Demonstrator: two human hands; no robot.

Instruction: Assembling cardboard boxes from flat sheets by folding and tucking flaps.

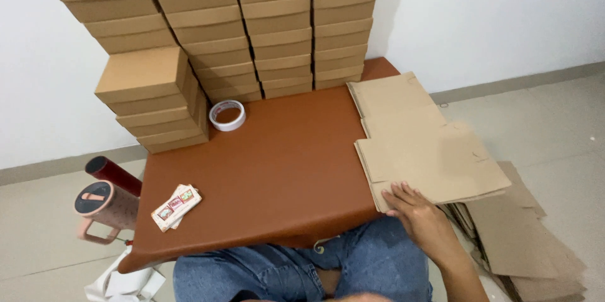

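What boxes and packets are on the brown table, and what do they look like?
Folded boxes: stacked against the wall at the table's back, plain brown cardboard.
Flat cardboard sheets: piled on the table's right side under the right hand, tan, unfolded.
Small packets: front left, flat, pale with red and green pictures.
Tape roll: beside the boxes, white ring.

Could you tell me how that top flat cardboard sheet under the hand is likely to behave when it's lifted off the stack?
The top flat cardboard sheet looks thin and creased, so it probably flexes at its folds. It is likely light and may slide off the stack under the right hand.
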